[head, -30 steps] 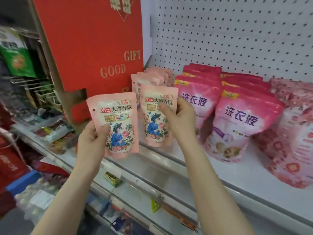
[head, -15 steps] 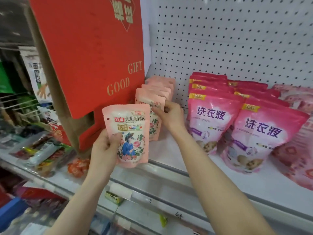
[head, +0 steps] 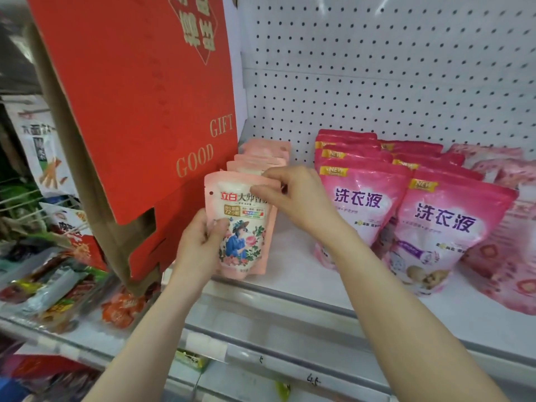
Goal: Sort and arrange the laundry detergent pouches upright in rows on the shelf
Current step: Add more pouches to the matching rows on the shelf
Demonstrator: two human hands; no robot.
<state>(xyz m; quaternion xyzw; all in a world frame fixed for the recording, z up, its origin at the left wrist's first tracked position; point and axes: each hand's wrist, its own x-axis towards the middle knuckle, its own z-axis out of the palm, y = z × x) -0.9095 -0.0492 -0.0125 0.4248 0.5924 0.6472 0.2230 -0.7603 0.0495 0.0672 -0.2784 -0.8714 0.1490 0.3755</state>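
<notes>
Left grip holds the pale pink pouch by its lower left side, upright near the shelf's front-left corner. Right grip pinches its top right corner. I'd seat the base flat, push it back against the pale row, square to the front edge, then release.

Bright, even light; blurred, warped edges

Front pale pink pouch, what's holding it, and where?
The left hand grips the pale pink pouch by its lower left edge; the right hand pinches its top right corner.
</notes>
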